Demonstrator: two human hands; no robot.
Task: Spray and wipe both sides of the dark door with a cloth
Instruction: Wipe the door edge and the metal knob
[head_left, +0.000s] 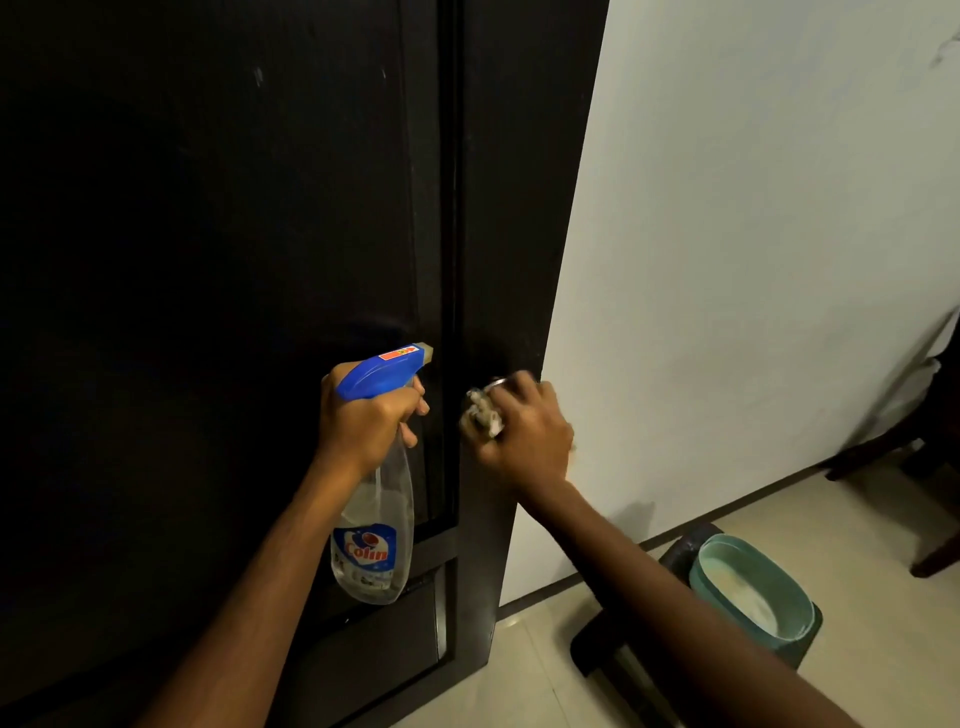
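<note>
– At the latch edge of the dark door (208, 260), seen from the head camera, how far along would you say the job is?
– Midway at best, I'd judge. The right hand (524, 431) bunches a pale cloth (480, 415) in curled fingers and presses it on the door's stile, just beside a silvery knob (496, 383). So this face is being wiped at handle height.
– And the spray?
– The left hand (363, 415) is wrapped round the neck of the spray bottle (374, 519), a finger by the trigger, nozzle toward the door and close to the panel. No mist shows.
– What is left?
– Pale smudges sit high on the upper panel, so that part looks unwiped. The far face is out of sight, so I cannot tell its state and would count it as yet to do.
– How does the door look?
– Very dark, panelled, glossy along the mouldings, beside a white wall (727, 260). The bottle is clear with a blue head, and its liquid looks low. A green bin (753, 597) stands on the floor to the right
</note>
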